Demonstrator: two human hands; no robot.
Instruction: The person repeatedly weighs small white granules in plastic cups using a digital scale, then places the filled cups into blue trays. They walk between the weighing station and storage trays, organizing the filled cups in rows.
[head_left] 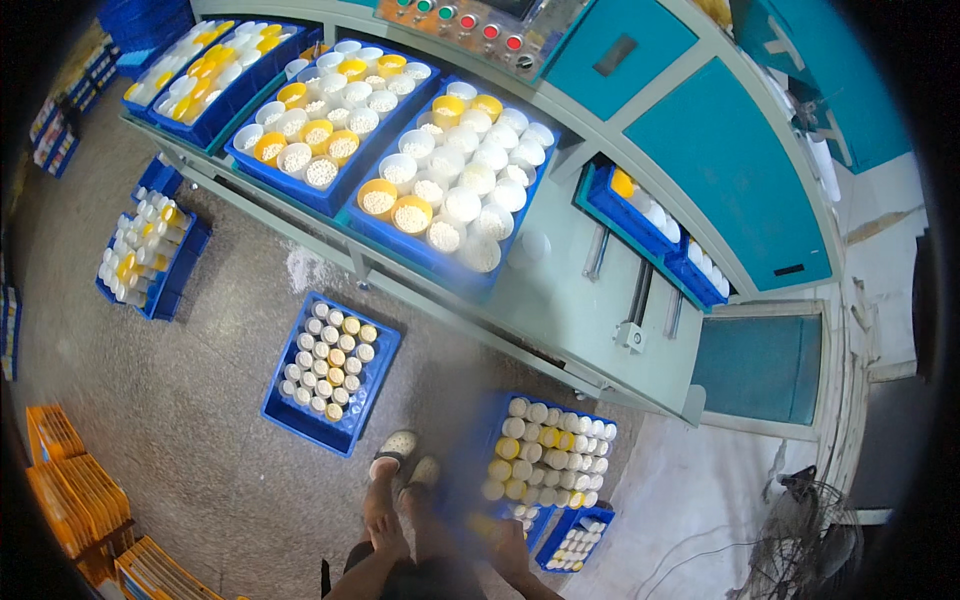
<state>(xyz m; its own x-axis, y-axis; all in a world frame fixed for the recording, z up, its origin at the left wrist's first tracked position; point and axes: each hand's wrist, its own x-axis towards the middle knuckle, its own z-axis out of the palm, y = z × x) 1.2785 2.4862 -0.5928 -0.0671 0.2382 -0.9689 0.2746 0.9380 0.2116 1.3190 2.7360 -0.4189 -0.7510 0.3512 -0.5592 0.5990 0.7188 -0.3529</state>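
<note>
Seen from above, a person's two hands reach in from the lower edge over two feet in pale clogs (396, 447). The left hand (388, 538) rests loosely against the leg, holding nothing visible. The right hand (509, 548) is blurred beside a yellow patch (483, 525), perhaps a cup; I cannot tell whether it grips it. Just beyond that hand, white and yellow containers (550, 452) stand piled on a blue tray, with one smaller blue tray (575, 540) to the right. One blue floor tray (337, 436) holds about two dozen capped containers. Four blue trays (335, 197) of cups line the bench (560, 345); two more blue trays (632, 213) sit at its right, below teal panels (733, 160).
</note>
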